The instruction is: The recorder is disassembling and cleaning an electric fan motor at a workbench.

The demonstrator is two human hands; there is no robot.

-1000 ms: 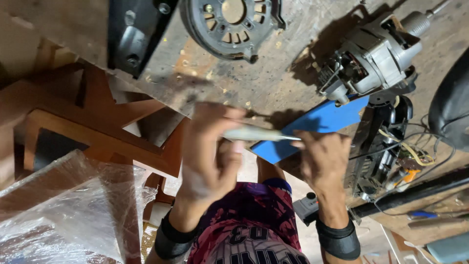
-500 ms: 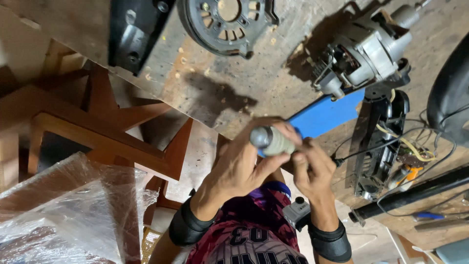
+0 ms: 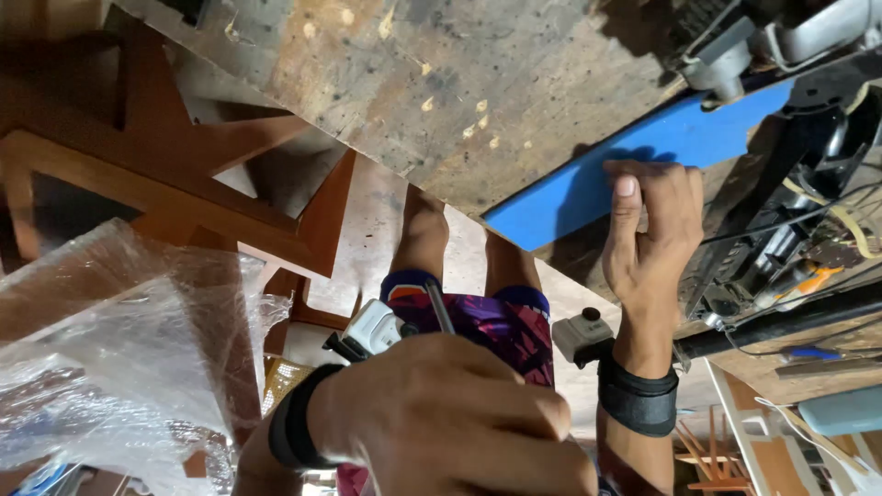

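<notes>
Blue board (image 3: 634,170) lay flat on the worn, stained plywood bench top (image 3: 478,83), slanting from the bench edge up toward the grey motor housing (image 3: 781,41) at the upper right, far end tucked under that housing. Right hand (image 3: 657,225) rested on the near long edge of the blue board, fingers curled over the rim, thumb pressed on the blue face, so pinching the board's edge; black wrist strap (image 3: 638,400) below it. Left hand (image 3: 450,418) filled the lower middle of the view, very close to the camera, back of the hand turned up, fingers folded into a fist; whatever sat inside the fist stayed hidden, so grip contents could not be told. A thin dark shaft (image 3: 439,308) and a white and black device (image 3: 372,331) showed just above the knuckles; touching or apart, impossible to tell. Beside the right hand, on the bench: a black machine body with tangled wires (image 3: 808,230) and a long dark bar (image 3: 781,321). Left of the bench, a red-brown wooden frame (image 3: 184,193) and crumpled clear plastic wrap (image 3: 110,349). Below, between the forearms, purple patterned shorts (image 3: 496,321) and bare knees against the bench edge.
</notes>
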